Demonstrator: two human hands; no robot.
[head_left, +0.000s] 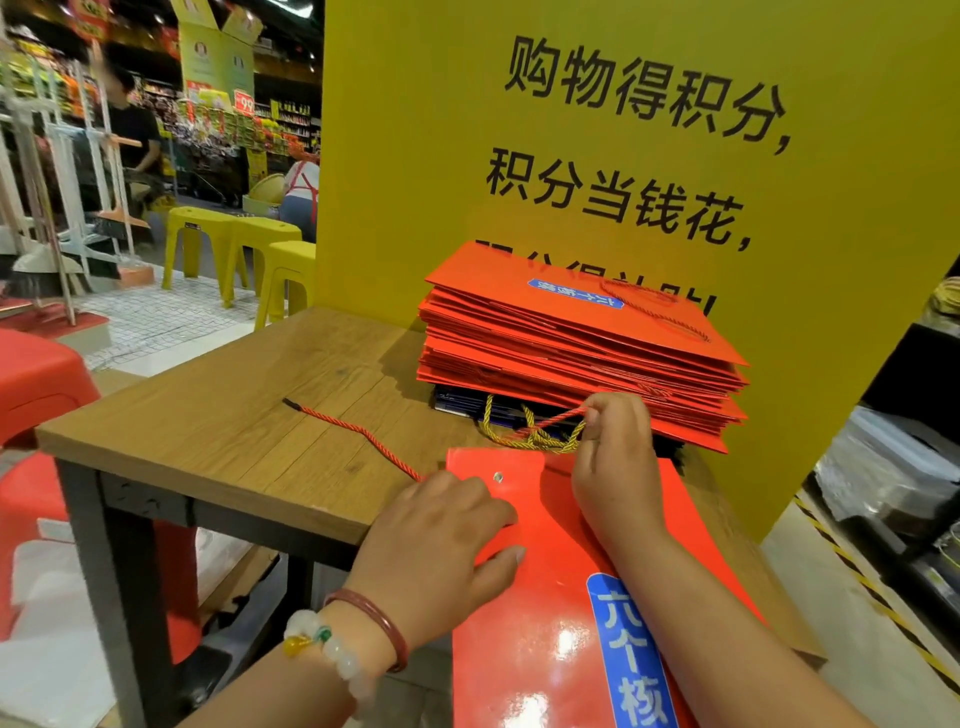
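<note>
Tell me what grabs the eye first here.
The big yellow board with black characters fills the back, right behind the wooden table. Against it sits a tall stack of flat red bags. At the near edge one more red bag lies flat under the left hand, while the right hand pinches a red cord just in front of the stack.

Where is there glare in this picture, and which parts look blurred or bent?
Head view: glare on the glossy red bag beside its blue label; the shop aisle at left is soft; the yellow board leans from wide-angle distortion.
</note>
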